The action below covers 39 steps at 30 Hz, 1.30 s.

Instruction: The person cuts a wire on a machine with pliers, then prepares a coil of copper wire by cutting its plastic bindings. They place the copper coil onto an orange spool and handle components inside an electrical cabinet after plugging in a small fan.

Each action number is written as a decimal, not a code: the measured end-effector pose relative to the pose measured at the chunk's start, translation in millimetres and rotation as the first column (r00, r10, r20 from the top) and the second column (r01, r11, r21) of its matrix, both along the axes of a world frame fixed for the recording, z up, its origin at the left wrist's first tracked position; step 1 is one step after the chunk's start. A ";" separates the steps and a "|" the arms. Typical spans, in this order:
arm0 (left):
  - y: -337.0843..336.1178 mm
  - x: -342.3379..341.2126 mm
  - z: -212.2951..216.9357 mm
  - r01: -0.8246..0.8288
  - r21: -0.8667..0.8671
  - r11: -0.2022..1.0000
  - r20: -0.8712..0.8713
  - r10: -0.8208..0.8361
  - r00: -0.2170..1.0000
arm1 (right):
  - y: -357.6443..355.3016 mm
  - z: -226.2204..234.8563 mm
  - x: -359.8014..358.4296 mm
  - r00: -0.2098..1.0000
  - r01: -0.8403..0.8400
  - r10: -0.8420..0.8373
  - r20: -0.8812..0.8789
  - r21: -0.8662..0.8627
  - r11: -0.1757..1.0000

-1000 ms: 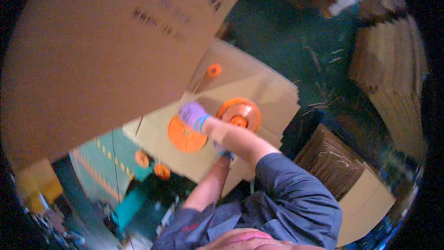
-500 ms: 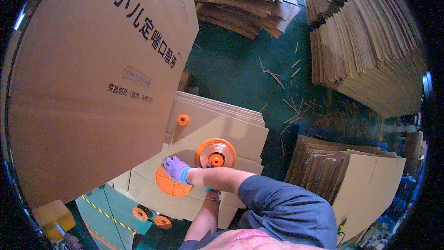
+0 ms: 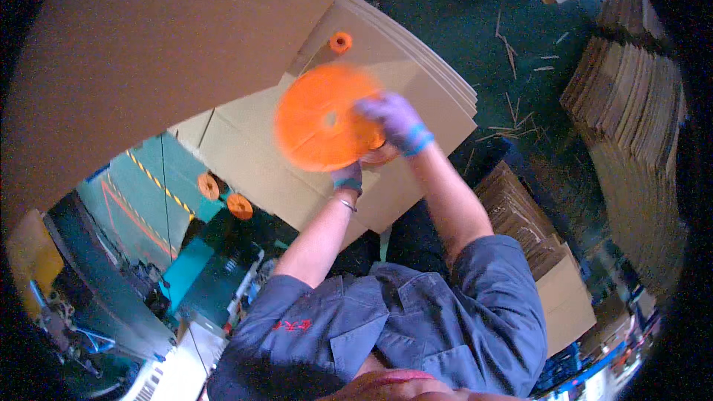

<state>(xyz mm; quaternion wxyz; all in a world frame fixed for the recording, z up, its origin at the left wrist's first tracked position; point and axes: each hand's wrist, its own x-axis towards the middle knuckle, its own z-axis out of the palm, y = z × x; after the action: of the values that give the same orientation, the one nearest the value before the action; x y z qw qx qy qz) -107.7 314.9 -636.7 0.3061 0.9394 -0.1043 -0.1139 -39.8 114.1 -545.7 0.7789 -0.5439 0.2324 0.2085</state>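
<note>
Orange round disc (image 3: 316, 122) in gloved right hand (image 3: 395, 120).

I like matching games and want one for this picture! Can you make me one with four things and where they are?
1. big orange disc
2. small orange ring
3. thin strips
4. left hand

a. scattered on the green floor
b. partly hidden by the disc
c. held in the right hand
d. on the cardboard, just above the disc in the picture

Pairs: 1-c, 2-d, 3-a, 4-b
</note>
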 end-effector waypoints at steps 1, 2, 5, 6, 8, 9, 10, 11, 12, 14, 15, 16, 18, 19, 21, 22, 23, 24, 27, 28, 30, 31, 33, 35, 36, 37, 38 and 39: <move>-1.2 -0.3 -0.8 -0.028 -0.012 1.000 0.044 0.028 0.999 | -26.6 3.2 -21.1 0.956 0.293 -0.285 -0.072 0.175 0.940; -20.4 9.0 29.9 -0.195 -0.004 0.981 -0.138 0.193 0.972 | -60.5 -17.4 -46.5 0.897 0.435 -0.439 -0.042 0.253 0.864; -26.7 9.6 30.6 -0.480 -0.222 0.848 -0.255 0.425 0.869 | -77.2 -12.0 -69.8 0.806 0.591 -0.592 -0.019 0.076 0.803; -28.3 11.2 31.6 -0.496 -0.200 0.845 -0.281 0.435 0.855 | -79.7 -21.3 -83.3 0.827 0.560 -0.561 0.033 0.036 0.828; -24.2 6.5 17.6 -0.552 -0.332 0.765 -0.349 0.444 0.825 | -68.1 -47.0 -97.4 0.868 0.491 -0.469 -0.165 0.138 0.860; -16.9 1.4 2.9 -0.699 -0.474 0.536 -0.542 0.448 0.711 | -60.4 -53.9 -101.4 0.913 0.403 -0.380 -0.149 0.182 0.897; -17.6 6.3 2.6 -0.805 -0.532 0.263 -0.716 0.369 0.593 | -49.6 -41.4 -97.4 0.932 0.333 -0.300 -0.205 0.153 0.930; -17.8 9.0 3.8 -0.866 -0.500 -0.028 -0.847 0.225 0.482 | -40.5 -49.0 -98.9 0.916 0.377 -0.329 -0.229 0.215 0.901; -17.5 9.7 6.2 -0.871 -0.473 -0.132 -0.875 0.187 0.447 | -33.7 -53.3 -97.4 0.917 0.374 -0.328 -0.229 0.200 0.906; -13.1 8.6 6.0 -0.860 -0.489 -0.147 -0.872 0.086 0.481 | -32.2 -56.4 -93.7 0.933 0.321 -0.283 -0.223 0.153 0.935; -11.6 8.6 5.5 -0.854 -0.496 -0.155 -0.867 0.034 0.497 | -36.0 -57.8 -91.3 0.945 0.273 -0.242 -0.220 0.121 0.954; -9.2 8.5 1.3 -0.852 -0.512 -0.107 -0.859 0.059 0.508 | -39.1 -56.0 -86.8 0.956 0.221 -0.198 -0.217 0.089 0.971; -4.1 8.2 -7.2 -0.845 -0.535 -0.011 -0.841 0.105 0.531 | -44.9 -51.2 -79.8 0.984 0.026 -0.034 -0.174 -0.049 0.998; -2.5 8.7 -11.2 -0.847 -0.531 -0.007 -0.844 0.101 0.528 | -48.5 -50.8 -76.2 0.986 -0.066 0.046 -0.160 -0.124 0.990; 0.9 10.1 -18.8 -0.852 -0.523 0.000 -0.849 0.093 0.521 | -52.7 -66.2 -73.8 0.986 -0.082 0.074 -0.148 -0.046 0.996; 1.0 11.9 -18.4 -0.865 -0.502 -0.016 -0.865 0.010 0.502 | -52.4 -65.1 -71.1 0.986 -0.089 0.087 -0.145 -0.007 0.996; 2.5 14.3 -17.6 -0.877 -0.479 -0.031 -0.874 -0.074 0.480 | -53.9 -63.3 -69.2 0.976 -0.151 0.134 -0.170 -0.087 0.985; 2.9 16.1 -16.8 -0.889 -0.455 -0.042 -0.876 -0.158 0.456 | -57.0 -61.3 -66.7 0.964 -0.212 0.178 -0.200 -0.166 0.963; 10.9 14.5 -27.9 -0.475 -0.560 0.679 -0.595 0.069 0.800 | -52.7 -43.7 -54.5 0.936 -0.349 0.298 -0.186 -0.402 0.846; 14.2 14.6 -32.3 -0.372 -0.508 0.777 -0.523 0.064 0.850 | -50.2 -38.6 -52.1 0.926 -0.376 0.337 -0.169 -0.479 0.793; 22.7 17.2 -41.2 -0.514 -0.594 0.619 -0.636 0.029 0.771 | -45.8 -26.7 -45.5 0.892 -0.434 0.414 -0.180 -0.598 0.675; 20.7 18.4 -38.7 -0.618 -0.620 0.483 -0.708 -0.004 0.706 | -45.3 -22.5 -44.4 0.875 -0.454 0.443 -0.196 -0.650 0.609; 0.8 29.8 6.5 -0.831 -0.545 0.111 -0.836 -0.141 0.530 | -47.1 -11.8 -43.1 0.860 -0.490 0.440 -0.258 -0.660 0.570; -4.6 37.1 27.8 -0.889 -0.457 -0.040 -0.864 -0.220 0.454 | -45.6 -10.1 -41.0 0.844 -0.514 0.449 -0.293 -0.680 0.523; -4.8 38.0 29.4 -0.899 -0.435 -0.055 -0.869 -0.238 0.435 | -45.4 -12.8 -41.6 0.839 -0.519 0.452 -0.302 -0.694 0.499; -2.4 36.5 23.7 -0.898 -0.437 -0.045 -0.884 -0.162 0.439 | -44.1 -13.4 -41.6 0.834 -0.521 0.457 -0.308 -0.711 0.472; 1.5 33.6 12.4 -0.897 -0.440 -0.034 -0.893 -0.085 0.441 | -42.5 -13.1 -41.5 0.839 -0.513 0.449 -0.306 -0.718 0.470; 6.3 29.8 1.9 -0.897 -0.441 -0.022 -0.897 -0.008 0.441 | -41.0 -12.7 -41.9 0.845 -0.505 0.440 -0.304 -0.724 0.469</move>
<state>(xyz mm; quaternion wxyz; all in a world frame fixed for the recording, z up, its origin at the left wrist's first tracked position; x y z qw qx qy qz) -77.8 321.2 -634.8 0.8342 0.3668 0.3356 -0.2386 -81.6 73.1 -558.4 0.3641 -0.8609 0.1686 0.3128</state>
